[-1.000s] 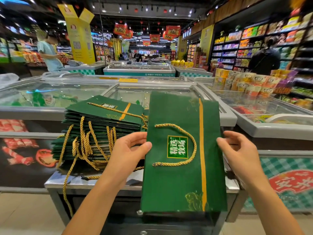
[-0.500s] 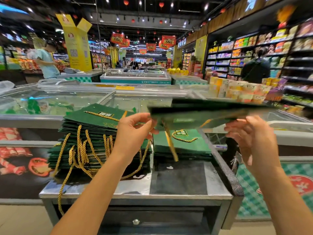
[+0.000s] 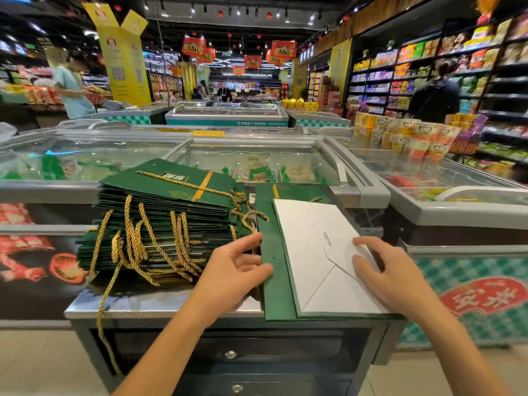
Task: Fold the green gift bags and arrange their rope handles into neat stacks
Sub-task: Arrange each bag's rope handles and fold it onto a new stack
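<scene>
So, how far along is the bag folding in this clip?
Done: a tall stack of flattened green paper gift bags sits on the left of the steel table. In hand: another green bag lies flat with a white panel facing up. The left hand touches its edge and the right hand presses the panel. Left: the gold rope handles spill loosely from the stack, one dangling over the table edge.

I see glass-topped chest freezers [image 3: 94, 158] behind a steel counter [image 3: 160, 304], stocked shelves [image 3: 400, 78] on the right, red banners [image 3: 283, 50] under ceiling spotlights [image 3: 238, 11]
</scene>
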Action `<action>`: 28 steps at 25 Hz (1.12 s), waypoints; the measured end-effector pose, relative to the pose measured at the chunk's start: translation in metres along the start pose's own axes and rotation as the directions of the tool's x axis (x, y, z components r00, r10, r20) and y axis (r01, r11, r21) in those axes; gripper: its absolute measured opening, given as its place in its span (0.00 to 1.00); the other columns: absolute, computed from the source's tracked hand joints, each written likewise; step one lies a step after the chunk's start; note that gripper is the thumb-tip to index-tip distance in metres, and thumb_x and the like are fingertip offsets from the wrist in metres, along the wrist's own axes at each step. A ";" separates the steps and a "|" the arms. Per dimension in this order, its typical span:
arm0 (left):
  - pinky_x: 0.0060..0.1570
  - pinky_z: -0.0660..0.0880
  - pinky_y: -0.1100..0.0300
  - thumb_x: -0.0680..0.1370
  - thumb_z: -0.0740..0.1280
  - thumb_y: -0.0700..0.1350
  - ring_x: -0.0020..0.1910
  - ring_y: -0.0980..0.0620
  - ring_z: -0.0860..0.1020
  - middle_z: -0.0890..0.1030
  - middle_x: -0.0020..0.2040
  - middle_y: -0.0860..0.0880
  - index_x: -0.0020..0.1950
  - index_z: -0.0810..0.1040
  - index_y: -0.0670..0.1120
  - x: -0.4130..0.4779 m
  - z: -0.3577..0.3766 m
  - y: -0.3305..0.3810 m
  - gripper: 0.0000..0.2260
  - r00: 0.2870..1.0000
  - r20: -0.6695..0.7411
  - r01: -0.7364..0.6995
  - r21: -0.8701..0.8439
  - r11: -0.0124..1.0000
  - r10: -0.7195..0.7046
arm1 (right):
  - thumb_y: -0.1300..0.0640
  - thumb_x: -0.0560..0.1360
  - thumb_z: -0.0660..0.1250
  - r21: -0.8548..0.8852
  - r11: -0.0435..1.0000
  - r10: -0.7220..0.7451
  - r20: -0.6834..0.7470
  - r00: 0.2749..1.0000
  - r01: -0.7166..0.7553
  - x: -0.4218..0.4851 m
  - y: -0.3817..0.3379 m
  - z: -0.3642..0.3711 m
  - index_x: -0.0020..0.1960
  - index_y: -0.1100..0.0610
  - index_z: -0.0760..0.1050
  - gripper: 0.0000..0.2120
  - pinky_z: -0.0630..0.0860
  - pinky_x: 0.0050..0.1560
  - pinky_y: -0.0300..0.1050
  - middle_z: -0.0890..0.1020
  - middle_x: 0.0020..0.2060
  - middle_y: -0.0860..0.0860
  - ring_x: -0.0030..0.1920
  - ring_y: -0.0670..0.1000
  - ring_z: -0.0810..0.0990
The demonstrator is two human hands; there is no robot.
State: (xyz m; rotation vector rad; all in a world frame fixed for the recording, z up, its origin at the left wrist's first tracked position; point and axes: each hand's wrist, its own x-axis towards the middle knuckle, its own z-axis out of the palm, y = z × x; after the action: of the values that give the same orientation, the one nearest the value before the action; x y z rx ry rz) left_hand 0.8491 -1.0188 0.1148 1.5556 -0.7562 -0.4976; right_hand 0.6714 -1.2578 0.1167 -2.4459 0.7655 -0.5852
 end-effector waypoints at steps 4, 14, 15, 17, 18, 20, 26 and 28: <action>0.56 0.82 0.53 0.74 0.75 0.35 0.50 0.49 0.86 0.86 0.51 0.46 0.77 0.67 0.52 -0.005 0.005 -0.011 0.34 0.999 0.010 0.050 0.022 0.998 -0.050 | 0.40 0.76 0.60 -0.145 0.989 -0.011 -0.066 0.998 0.002 0.004 0.007 0.015 0.66 0.48 0.78 0.23 0.70 0.67 0.58 0.80 0.63 0.49 0.66 0.57 0.73; 0.54 0.81 0.60 0.75 0.75 0.38 0.49 0.57 0.85 0.86 0.52 0.50 0.76 0.70 0.48 -0.005 0.007 -0.014 0.31 0.999 0.018 0.037 0.150 0.988 -0.040 | 0.51 0.80 0.68 -0.026 0.954 -0.292 0.142 0.946 0.299 0.055 -0.091 0.046 0.71 0.53 0.73 0.21 0.70 0.65 0.47 0.78 0.65 0.52 0.64 0.53 0.76; 0.53 0.81 0.61 0.75 0.75 0.38 0.49 0.57 0.85 0.86 0.50 0.52 0.76 0.70 0.48 -0.005 0.007 -0.013 0.31 0.999 0.017 0.026 0.154 0.988 -0.029 | 0.53 0.80 0.68 -0.011 0.944 -0.324 0.181 0.929 0.331 0.062 -0.106 0.053 0.74 0.53 0.71 0.22 0.69 0.67 0.46 0.77 0.68 0.52 0.67 0.52 0.75; 0.52 0.81 0.62 0.75 0.75 0.38 0.47 0.58 0.85 0.86 0.46 0.54 0.76 0.70 0.48 -0.007 0.009 -0.013 0.30 1.000 0.009 0.016 0.162 0.987 -0.018 | 0.59 0.79 0.69 -0.010 0.916 -0.388 0.227 0.893 0.400 0.073 -0.127 0.067 0.74 0.51 0.70 0.24 0.69 0.68 0.47 0.76 0.69 0.51 0.68 0.52 0.73; 0.51 0.81 0.62 0.75 0.75 0.38 0.46 0.58 0.85 0.86 0.45 0.54 0.76 0.70 0.48 -0.008 0.009 -0.014 0.30 1.000 0.006 0.019 0.160 0.987 -0.020 | 0.62 0.77 0.69 -0.005 0.905 -0.414 0.220 0.883 0.425 0.075 -0.131 0.072 0.71 0.51 0.72 0.23 0.72 0.66 0.47 0.77 0.65 0.51 0.66 0.52 0.74; 0.52 0.82 0.59 0.76 0.75 0.39 0.46 0.56 0.85 0.87 0.45 0.52 0.76 0.70 0.48 -0.007 0.008 -0.016 0.30 0.999 0.017 0.027 0.153 0.988 -0.030 | 0.61 0.75 0.68 0.083 0.927 -0.373 0.126 0.919 0.365 0.071 -0.131 0.078 0.59 0.51 0.76 0.14 0.76 0.52 0.43 0.80 0.52 0.50 0.54 0.50 0.77; 0.51 0.81 0.62 0.75 0.75 0.40 0.46 0.59 0.85 0.86 0.44 0.55 0.75 0.71 0.50 -0.009 0.007 -0.014 0.29 1.000 0.005 0.007 0.186 0.982 -0.008 | 0.47 0.77 0.72 0.163 0.948 -0.300 0.179 0.937 0.273 0.062 -0.122 0.075 0.41 0.52 0.81 0.10 0.72 0.37 0.40 0.81 0.34 0.46 0.36 0.44 0.78; 0.53 0.81 0.62 0.75 0.76 0.42 0.46 0.59 0.85 0.85 0.46 0.55 0.75 0.71 0.50 -0.009 0.007 -0.015 0.30 1.000 -0.005 0.017 0.193 0.981 -0.016 | 0.52 0.79 0.70 0.339 0.917 -0.255 0.092 0.963 0.211 0.062 -0.118 0.061 0.44 0.55 0.81 0.08 0.78 0.42 0.43 0.84 0.35 0.48 0.37 0.45 0.81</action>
State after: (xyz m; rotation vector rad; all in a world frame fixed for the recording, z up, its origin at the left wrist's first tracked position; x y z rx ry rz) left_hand 0.8407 -1.0171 0.0983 1.7439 -0.8084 -0.4433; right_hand 0.7967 -1.1914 0.1525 -2.2495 0.2926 -0.5762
